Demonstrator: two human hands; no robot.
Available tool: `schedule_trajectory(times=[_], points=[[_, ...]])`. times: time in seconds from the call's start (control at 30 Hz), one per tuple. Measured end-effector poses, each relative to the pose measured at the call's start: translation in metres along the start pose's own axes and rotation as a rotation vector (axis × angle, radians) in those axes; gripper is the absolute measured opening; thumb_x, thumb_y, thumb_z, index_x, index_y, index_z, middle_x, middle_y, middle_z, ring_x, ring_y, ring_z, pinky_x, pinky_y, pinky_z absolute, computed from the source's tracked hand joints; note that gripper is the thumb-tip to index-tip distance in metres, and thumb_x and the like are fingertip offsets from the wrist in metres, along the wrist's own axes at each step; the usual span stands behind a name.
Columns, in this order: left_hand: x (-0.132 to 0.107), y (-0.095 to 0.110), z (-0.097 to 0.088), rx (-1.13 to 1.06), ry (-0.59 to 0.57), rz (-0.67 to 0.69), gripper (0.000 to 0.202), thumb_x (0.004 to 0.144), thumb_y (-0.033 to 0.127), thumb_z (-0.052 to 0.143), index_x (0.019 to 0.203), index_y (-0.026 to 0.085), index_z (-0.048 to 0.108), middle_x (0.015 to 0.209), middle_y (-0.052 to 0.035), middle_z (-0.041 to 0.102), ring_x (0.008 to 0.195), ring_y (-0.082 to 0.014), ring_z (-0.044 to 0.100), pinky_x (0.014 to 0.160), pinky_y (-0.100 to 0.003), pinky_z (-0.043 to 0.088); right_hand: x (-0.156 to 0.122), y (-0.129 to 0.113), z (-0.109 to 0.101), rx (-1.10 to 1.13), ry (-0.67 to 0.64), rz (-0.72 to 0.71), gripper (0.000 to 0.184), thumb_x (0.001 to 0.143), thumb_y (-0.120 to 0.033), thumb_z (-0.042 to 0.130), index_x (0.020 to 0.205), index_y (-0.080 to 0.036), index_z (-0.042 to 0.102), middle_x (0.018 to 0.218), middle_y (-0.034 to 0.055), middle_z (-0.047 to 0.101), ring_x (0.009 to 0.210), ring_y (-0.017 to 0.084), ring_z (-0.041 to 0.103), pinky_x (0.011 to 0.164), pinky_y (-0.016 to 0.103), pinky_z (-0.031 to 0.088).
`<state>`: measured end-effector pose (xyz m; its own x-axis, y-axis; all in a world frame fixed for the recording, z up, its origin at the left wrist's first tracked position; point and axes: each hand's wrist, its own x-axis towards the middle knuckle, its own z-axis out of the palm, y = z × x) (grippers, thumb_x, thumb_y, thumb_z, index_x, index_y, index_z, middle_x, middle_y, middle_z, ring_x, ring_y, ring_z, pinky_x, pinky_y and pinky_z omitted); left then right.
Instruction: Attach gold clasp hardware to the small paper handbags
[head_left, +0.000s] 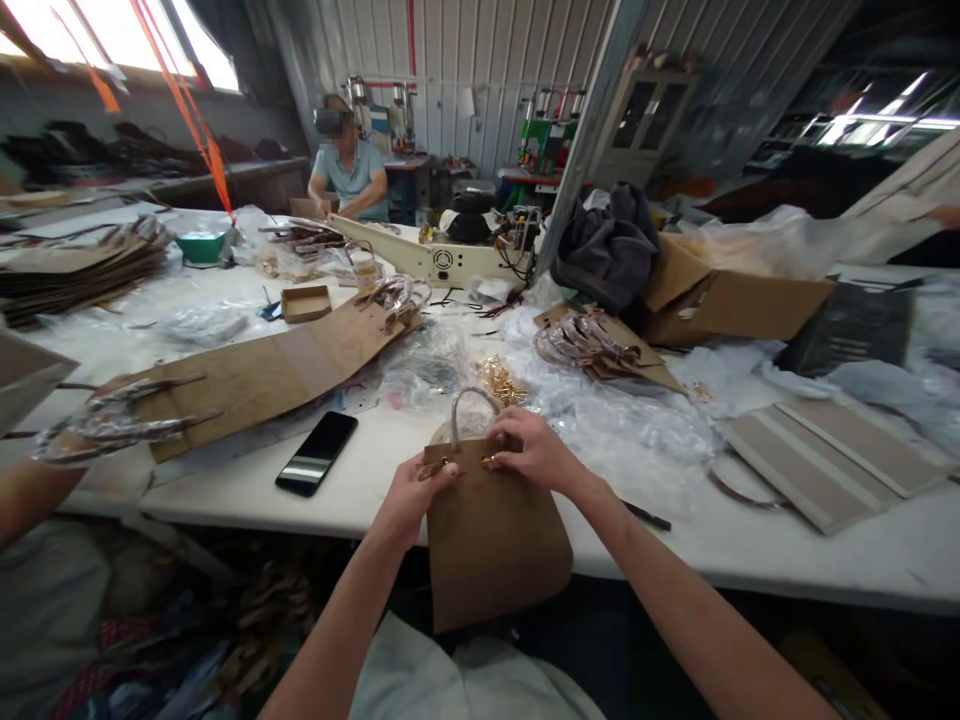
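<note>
The brown bag panel point(495, 545) hangs over the counter point(360, 500) edge, its handle point(466, 405) upward. The left hand point(409, 497) and right hand point(534, 455) each pinch a top corner in a narrow grip (beside the gold fittings). It looks light and floppy, best held along that stiffer top edge.

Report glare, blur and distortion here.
Head view: windows blown out white at top left; wide lens bows the table edge; left hand, right hand and brown bag sharp; wrapped handles at far left smeared.
</note>
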<state>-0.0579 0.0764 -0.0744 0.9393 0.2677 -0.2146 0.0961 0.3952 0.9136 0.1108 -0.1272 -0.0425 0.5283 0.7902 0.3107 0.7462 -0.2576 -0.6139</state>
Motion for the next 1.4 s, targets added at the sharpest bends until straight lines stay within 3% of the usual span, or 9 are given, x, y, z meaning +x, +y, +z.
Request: schedule_trajectory(times=[0.1, 0.17, 0.3, 0.5, 0.77, 1.0, 1.17, 1.3, 1.4], points=[[-0.001, 0.006, 0.001, 0.024, -0.038, 0.012, 0.051, 0.078, 0.047, 0.096, 0.116, 0.016, 0.083, 0.107, -0.0103, 0.085, 0.102, -0.0275, 0.075, 0.092, -0.035, 0.056, -0.001, 0.000, -0.006, -0.096, 0.142, 0.241, 0.081, 0.060, -0.029, 0.107, 0.133, -0.022, 0.071, 0.133, 0.0110, 0.071, 0.123, 0.034, 0.066, 0.107, 0.046, 0.052], [-0.002, 0.009, 0.002, 0.040, -0.076, 0.014, 0.052, 0.079, 0.048, 0.095, 0.118, 0.015, 0.084, 0.107, -0.0107, 0.085, 0.102, -0.0284, 0.075, 0.093, -0.036, 0.056, 0.000, -0.001, -0.011, -0.071, 0.076, 0.366, 0.099, 0.058, -0.036, 0.107, 0.145, -0.023, 0.064, 0.134, 0.0103, 0.072, 0.122, 0.035, 0.067, 0.105, 0.045, 0.054], [-0.004, 0.010, 0.003, 0.059, -0.122, 0.000, 0.053, 0.079, 0.046, 0.096, 0.120, 0.015, 0.084, 0.108, -0.0110, 0.085, 0.101, -0.0285, 0.076, 0.091, -0.036, 0.056, 0.006, -0.001, -0.022, 0.052, -0.150, 0.474, 0.081, 0.061, -0.041, 0.105, 0.132, -0.023, 0.072, 0.104, 0.0018, 0.079, 0.092, 0.027, 0.072, 0.081, 0.034, 0.054], [-0.009, -0.002, -0.002, 0.072, 0.002, -0.018, 0.049, 0.083, 0.048, 0.094, 0.117, 0.016, 0.081, 0.104, -0.0097, 0.084, 0.091, -0.0236, 0.075, 0.080, -0.030, 0.057, 0.014, -0.014, -0.019, 0.015, -0.080, 0.362, 0.092, 0.058, -0.033, 0.105, 0.142, -0.024, 0.070, 0.121, 0.0043, 0.080, 0.103, 0.026, 0.073, 0.085, 0.032, 0.052], [-0.006, -0.002, -0.010, 0.037, -0.007, -0.079, 0.054, 0.077, 0.050, 0.098, 0.114, 0.014, 0.083, 0.106, -0.0126, 0.086, 0.091, -0.0265, 0.078, 0.082, -0.033, 0.060, 0.021, -0.028, -0.011, -0.088, -0.115, 0.394, 0.086, 0.060, -0.033, 0.106, 0.139, -0.026, 0.072, 0.101, 0.0014, 0.080, 0.090, 0.025, 0.074, 0.073, 0.029, 0.049], [-0.009, -0.015, -0.022, -0.047, -0.014, -0.099, 0.059, 0.081, 0.057, 0.094, 0.119, 0.014, 0.083, 0.109, -0.0140, 0.086, 0.098, -0.0314, 0.080, 0.084, -0.038, 0.063, 0.022, -0.038, 0.003, -0.224, -0.115, 0.317, 0.093, 0.063, -0.039, 0.107, 0.146, -0.026, 0.067, 0.109, 0.0071, 0.083, 0.102, 0.032, 0.077, 0.089, 0.036, 0.055], [-0.016, -0.016, -0.035, -0.076, 0.044, -0.138, 0.063, 0.081, 0.056, 0.094, 0.125, 0.015, 0.081, 0.115, -0.0154, 0.085, 0.106, -0.0365, 0.080, 0.088, -0.043, 0.066, 0.012, -0.023, 0.005, 0.009, 0.081, 0.138, 0.116, 0.067, -0.047, 0.106, 0.166, -0.026, 0.049, 0.152, 0.0152, 0.068, 0.134, 0.034, 0.068, 0.116, 0.045, 0.051], [-0.021, -0.015, -0.039, -0.086, 0.106, -0.130, 0.060, 0.078, 0.056, 0.096, 0.119, 0.015, 0.083, 0.114, -0.0151, 0.086, 0.106, -0.0362, 0.081, 0.088, -0.041, 0.066, 0.013, 0.014, -0.027, 0.060, 0.220, 0.347, 0.050, 0.101, -0.041, 0.077, 0.145, -0.021, 0.069, 0.138, 0.0117, 0.077, 0.115, 0.023, 0.076, 0.101, 0.033, 0.059], [-0.022, -0.016, -0.036, -0.122, 0.083, -0.110, 0.059, 0.078, 0.054, 0.097, 0.120, 0.015, 0.083, 0.116, -0.0155, 0.085, 0.109, -0.0368, 0.081, 0.094, -0.043, 0.066, 0.019, 0.043, -0.049, -0.143, 0.243, 0.533, 0.023, 0.101, -0.020, 0.067, 0.117, -0.015, 0.083, 0.117, 0.0127, 0.084, 0.103, 0.025, 0.078, 0.098, 0.034, 0.058]])
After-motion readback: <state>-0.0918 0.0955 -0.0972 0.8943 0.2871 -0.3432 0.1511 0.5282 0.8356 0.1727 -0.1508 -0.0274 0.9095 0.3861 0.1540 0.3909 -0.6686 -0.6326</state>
